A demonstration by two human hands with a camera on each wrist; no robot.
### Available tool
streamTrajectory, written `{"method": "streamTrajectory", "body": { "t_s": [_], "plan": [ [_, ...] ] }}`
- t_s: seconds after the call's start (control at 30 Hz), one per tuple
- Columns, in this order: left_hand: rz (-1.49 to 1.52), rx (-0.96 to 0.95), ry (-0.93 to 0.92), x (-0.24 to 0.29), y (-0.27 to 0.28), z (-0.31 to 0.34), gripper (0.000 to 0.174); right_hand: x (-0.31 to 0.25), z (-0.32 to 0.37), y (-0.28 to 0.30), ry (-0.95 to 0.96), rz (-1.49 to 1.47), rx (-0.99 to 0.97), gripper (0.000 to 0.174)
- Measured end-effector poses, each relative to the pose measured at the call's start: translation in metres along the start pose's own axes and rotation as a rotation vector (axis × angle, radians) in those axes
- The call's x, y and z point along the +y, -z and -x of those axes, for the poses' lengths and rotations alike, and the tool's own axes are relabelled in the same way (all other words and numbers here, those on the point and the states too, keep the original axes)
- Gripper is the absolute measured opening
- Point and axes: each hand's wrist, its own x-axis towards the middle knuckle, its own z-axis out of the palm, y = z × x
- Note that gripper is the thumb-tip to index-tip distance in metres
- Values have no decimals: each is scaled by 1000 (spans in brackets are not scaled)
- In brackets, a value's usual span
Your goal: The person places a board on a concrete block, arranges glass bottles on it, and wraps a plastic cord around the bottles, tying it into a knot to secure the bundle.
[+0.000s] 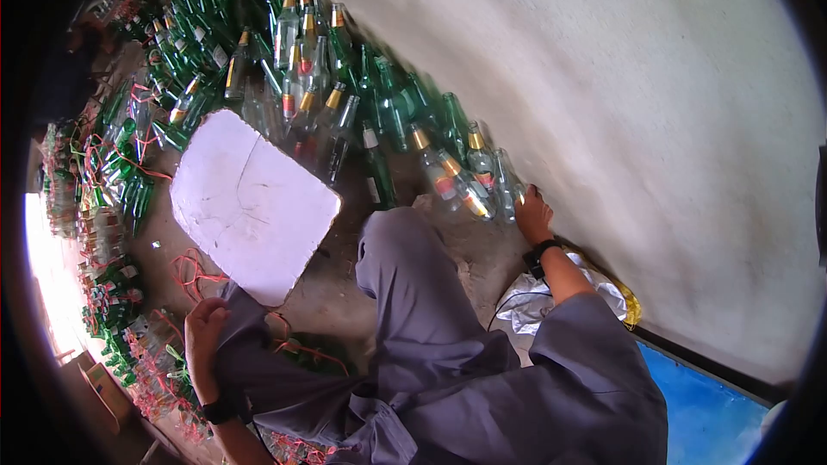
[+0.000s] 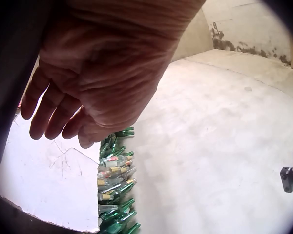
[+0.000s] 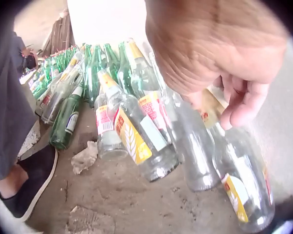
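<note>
My right hand [image 1: 534, 213] is low beside the wall, its fingers and thumb gripping the neck of a clear glass bottle [image 3: 243, 183]. That bottle has gold foil at the neck and a yellow-and-white label, and it leans at a slant. Close by stand more clear bottles, one with a yellow wheat label [image 3: 136, 134] and a plain one [image 3: 194, 146]. Over the left knee my left hand [image 1: 205, 331] hangs with loosely bent fingers and nothing in them. Beyond it is a white board [image 1: 254, 198] with cracks and a worn edge, in front of the bottles.
Green bottles [image 1: 392, 108] crowd along the wall [image 1: 603, 77], and bundles tied with red string [image 1: 194, 275] line the left side. A silvery sack [image 1: 527, 303] lies by my right forearm, near a blue panel [image 1: 698, 396]. A piece of crumpled paper [image 3: 84, 157] lies on the floor.
</note>
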Motion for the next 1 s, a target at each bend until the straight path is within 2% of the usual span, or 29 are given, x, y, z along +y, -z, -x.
{"method": "streamTrajectory", "body": {
  "t_s": [0.03,0.1,0.23,0.3,0.4,0.5,0.67,0.87,1.0],
  "plan": [
    [0,-5,-12,1,0,0,24,-3,-10,-3,6,-8,1,30],
    [2,1,-23,0,-2,-1,24,-5,-27,-10,34,123,-185,29],
    [9,-10,-2,8,-3,1,25,0,-37,-26,77,96,-146,26],
    [-12,-15,18,8,-4,3,25,6,-37,-27,141,134,-229,26],
    [-7,5,-2,4,-3,2,25,10,-24,-18,125,127,-252,27],
    [-24,8,-36,3,-2,2,25,19,0,-7,241,117,-212,27],
    [-41,43,-91,-4,-3,5,26,37,29,-2,245,-26,-86,25],
    [9,44,-160,5,0,18,29,-28,56,72,332,-19,-62,29],
    [72,94,-254,25,3,34,31,-79,39,104,550,-212,-47,25]
  ]
}}
